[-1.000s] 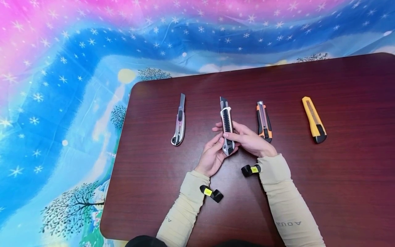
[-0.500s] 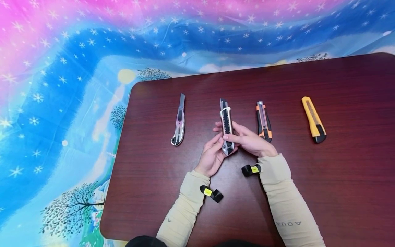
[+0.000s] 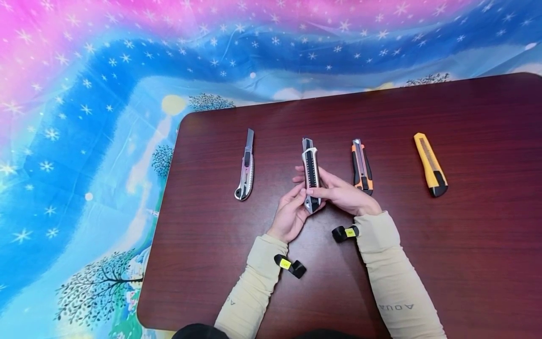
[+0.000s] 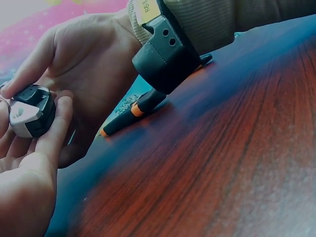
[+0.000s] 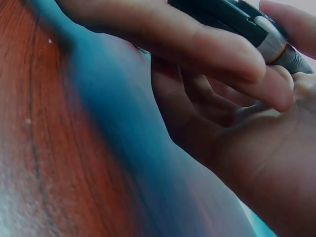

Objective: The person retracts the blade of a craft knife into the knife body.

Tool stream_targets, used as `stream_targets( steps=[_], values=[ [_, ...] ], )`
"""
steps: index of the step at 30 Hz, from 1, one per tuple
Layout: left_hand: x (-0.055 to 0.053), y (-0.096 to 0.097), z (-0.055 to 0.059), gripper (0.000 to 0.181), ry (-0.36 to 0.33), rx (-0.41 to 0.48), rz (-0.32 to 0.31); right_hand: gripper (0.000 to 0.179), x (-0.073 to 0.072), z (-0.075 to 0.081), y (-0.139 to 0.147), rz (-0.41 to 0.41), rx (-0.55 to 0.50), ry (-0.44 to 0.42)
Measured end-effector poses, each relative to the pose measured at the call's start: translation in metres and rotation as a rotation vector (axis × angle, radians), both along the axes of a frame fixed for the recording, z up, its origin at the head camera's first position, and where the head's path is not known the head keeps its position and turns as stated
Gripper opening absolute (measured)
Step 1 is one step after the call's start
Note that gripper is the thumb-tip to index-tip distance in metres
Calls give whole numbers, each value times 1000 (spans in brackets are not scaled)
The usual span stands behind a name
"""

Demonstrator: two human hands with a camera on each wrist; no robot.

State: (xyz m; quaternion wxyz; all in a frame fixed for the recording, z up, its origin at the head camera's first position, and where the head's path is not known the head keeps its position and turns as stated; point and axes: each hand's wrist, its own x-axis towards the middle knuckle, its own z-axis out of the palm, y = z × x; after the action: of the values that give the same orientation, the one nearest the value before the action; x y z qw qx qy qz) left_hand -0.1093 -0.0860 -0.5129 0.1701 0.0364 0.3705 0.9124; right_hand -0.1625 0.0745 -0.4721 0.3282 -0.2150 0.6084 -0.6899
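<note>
As your left hand (image 3: 290,215) grips the silver-black cutter (image 3: 311,169) low, seemingly steadying it, your right hand (image 3: 345,192) holds it higher, pointed toward twelve o'clock.

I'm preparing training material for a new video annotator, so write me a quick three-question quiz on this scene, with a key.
1. True or false: the left hand and the right hand both touch the silver-and-black cutter.

2. Fill in the blank: in the head view, the cutter farthest right has a mainly ____ body with a black end.

3. Multiple choice: besides the held one, how many cutters lie on the table?
a) two
b) three
c) five

Key:
1. True.
2. Yellow.
3. b: the silver cutter at left, the orange-and-black cutter and the one from question 2.
</note>
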Motion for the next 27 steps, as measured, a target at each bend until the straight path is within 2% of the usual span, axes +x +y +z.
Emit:
stream_targets(
  steps=[6,27],
  values=[
    [-1,0,0,50,-25,-13,17,71,1,-1,0,24,0,-40],
    [-1,-1,2,48,-43,-13,9,69,0,-1,-3,-26,54,-16]
  ],
)
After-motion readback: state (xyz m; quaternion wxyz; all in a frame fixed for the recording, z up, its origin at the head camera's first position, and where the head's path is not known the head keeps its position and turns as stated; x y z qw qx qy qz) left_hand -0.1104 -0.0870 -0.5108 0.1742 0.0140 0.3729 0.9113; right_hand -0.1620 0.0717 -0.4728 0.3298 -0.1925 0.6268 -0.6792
